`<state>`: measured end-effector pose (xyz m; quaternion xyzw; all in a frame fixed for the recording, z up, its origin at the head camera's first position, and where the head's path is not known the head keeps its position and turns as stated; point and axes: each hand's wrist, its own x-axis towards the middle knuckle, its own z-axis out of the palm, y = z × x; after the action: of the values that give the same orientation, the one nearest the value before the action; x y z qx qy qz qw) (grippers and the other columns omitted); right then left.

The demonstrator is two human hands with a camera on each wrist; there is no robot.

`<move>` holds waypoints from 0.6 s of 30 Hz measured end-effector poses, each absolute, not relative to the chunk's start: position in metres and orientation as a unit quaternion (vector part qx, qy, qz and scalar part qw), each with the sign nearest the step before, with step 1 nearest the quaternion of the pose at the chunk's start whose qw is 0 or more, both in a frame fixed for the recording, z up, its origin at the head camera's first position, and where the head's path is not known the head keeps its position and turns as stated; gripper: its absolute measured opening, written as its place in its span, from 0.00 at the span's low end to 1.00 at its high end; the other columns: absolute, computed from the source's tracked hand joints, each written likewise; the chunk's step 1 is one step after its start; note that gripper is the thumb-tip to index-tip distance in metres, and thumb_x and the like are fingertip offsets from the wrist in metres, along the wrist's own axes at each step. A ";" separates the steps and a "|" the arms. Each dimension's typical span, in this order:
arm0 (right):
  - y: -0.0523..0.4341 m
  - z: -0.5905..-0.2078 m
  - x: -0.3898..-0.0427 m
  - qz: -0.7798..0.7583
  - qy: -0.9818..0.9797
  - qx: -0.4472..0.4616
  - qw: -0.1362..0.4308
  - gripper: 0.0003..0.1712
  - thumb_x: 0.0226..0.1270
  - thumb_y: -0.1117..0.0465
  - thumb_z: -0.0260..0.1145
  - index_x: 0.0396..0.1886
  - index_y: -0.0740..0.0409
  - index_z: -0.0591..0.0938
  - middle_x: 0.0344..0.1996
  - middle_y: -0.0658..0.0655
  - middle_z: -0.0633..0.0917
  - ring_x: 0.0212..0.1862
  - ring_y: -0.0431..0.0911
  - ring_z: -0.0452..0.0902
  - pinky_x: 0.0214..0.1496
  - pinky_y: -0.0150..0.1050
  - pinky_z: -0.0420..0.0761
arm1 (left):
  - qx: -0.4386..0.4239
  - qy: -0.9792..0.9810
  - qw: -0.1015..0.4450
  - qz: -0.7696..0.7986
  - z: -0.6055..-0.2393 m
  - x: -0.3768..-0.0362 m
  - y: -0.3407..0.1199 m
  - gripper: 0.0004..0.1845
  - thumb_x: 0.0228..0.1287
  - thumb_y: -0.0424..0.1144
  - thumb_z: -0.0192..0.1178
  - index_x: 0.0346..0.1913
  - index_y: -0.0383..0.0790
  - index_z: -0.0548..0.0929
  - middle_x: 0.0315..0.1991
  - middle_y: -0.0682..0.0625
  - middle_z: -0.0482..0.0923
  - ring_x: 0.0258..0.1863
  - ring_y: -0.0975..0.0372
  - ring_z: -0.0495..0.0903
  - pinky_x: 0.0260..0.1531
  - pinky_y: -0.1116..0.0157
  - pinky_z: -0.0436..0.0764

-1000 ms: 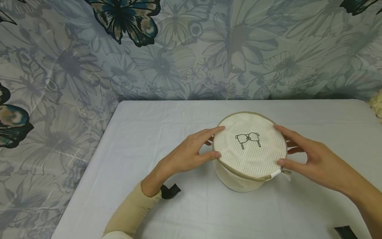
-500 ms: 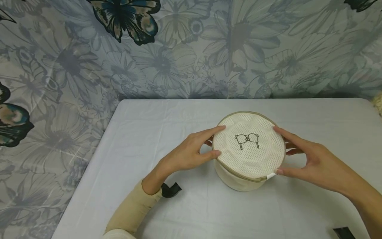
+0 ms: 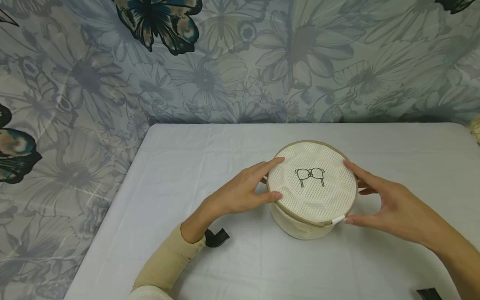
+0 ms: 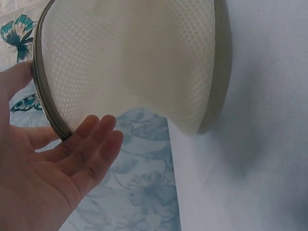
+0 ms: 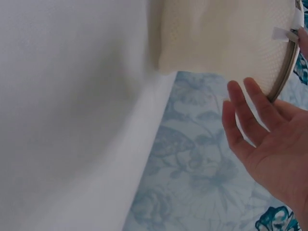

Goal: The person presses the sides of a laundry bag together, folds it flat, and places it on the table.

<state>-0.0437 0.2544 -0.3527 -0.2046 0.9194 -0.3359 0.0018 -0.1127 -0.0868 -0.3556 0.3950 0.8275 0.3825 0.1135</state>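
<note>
- Two hands bracket a round cream mesh laundry case (image 3: 312, 189), which stands on the white cloth-covered table (image 3: 187, 166), a little right of centre and towards its far half.
- Left hand (image 3: 240, 191) is at the case's left side, fingers nearly straight: thumb tip on the near-left rim, forefinger along the far-left rim; the left wrist view shows the other fingers spread and touching the zip edge. It steadies rather than clamps.
- Right hand (image 3: 390, 204) is at the right side, fingers straight and spread, forefinger on the far-right rim, thumb tip touching the white tab (image 3: 338, 220) at the near-right rim.
- Lid mesh carries a dark line drawing (image 3: 310, 175) in its middle.
- Beige sleeve (image 3: 165, 266) covers the left forearm; a black strap (image 3: 215, 237) lies just beside that wrist.
- Butterfly-and-flower cloth (image 3: 112, 83) hangs behind and left of the table.
</note>
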 end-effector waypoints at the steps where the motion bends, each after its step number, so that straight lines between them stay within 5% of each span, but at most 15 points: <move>1: 0.254 -0.353 -0.044 -0.330 0.922 -0.201 0.004 0.68 0.39 0.51 0.86 0.80 0.39 0.57 0.62 0.54 0.79 0.49 0.27 0.72 0.45 0.24 0.69 | 0.394 0.829 0.114 0.380 -0.356 -0.113 -0.087 0.43 0.67 0.49 0.65 0.79 0.48 0.54 0.67 0.52 0.68 0.50 0.68 0.75 0.53 0.70 0.76; 5: 0.253 -0.353 -0.043 -0.324 0.927 -0.188 0.018 0.68 0.41 0.48 0.85 0.80 0.37 0.55 0.64 0.55 0.77 0.50 0.30 0.74 0.45 0.29 0.72 | 0.391 0.836 0.115 0.368 -0.357 -0.113 -0.086 0.44 0.67 0.51 0.64 0.79 0.49 0.53 0.65 0.53 0.69 0.48 0.68 0.74 0.51 0.70 0.75; 12: 0.252 -0.355 -0.041 -0.327 0.930 -0.165 0.039 0.68 0.43 0.46 0.84 0.80 0.36 0.53 0.67 0.61 0.74 0.54 0.61 0.80 0.46 0.42 0.77 | 0.378 0.849 0.129 0.346 -0.359 -0.113 -0.084 0.45 0.68 0.57 0.61 0.80 0.53 0.49 0.70 0.51 0.65 0.63 0.67 0.69 0.65 0.64 0.68; 18: 0.250 -0.359 -0.036 -0.325 0.932 -0.151 0.050 0.67 0.45 0.44 0.83 0.81 0.37 0.51 0.65 0.66 0.75 0.54 0.64 0.79 0.46 0.57 0.79 | 0.372 0.854 0.145 0.333 -0.363 -0.113 -0.083 0.47 0.68 0.60 0.59 0.81 0.54 0.46 0.73 0.50 0.61 0.72 0.65 0.60 0.70 0.62 0.63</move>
<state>-0.0363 0.2500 -0.3593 -0.1510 0.9323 -0.3247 0.0502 -0.1130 -0.0833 -0.3635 0.3718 0.8542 0.3332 0.1450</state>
